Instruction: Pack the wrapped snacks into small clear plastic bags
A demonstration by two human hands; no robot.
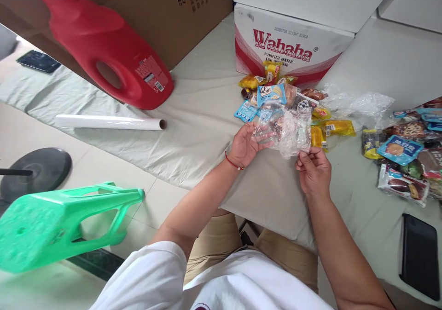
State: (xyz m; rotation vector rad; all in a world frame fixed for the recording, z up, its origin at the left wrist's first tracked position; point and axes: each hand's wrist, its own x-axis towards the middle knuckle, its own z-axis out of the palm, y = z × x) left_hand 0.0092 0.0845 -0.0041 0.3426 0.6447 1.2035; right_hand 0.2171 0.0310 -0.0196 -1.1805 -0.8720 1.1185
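Note:
A crinkled clear plastic bag (293, 133) is stretched between my two hands, just above the bed-like covered surface. My left hand (244, 145), with a red cord at the wrist, has its fingers spread behind or inside the plastic, holding the bag's left side. Thumb and fingers of my right hand (314, 169) pinch its lower right edge. Behind the bag lies a pile of wrapped snacks, among them a blue packet (271, 94) and yellow packets (338, 127). The bag partly hides this pile, and I cannot tell whether anything is inside it.
A Wahaha carton (286, 43) stands behind the snacks. More clear plastic (359, 103) and a second snack pile (410, 149) lie to the right, above a black phone (419, 255). Leftward are a red jug (113, 48), a white roll (110, 122) and a green stool (69, 222).

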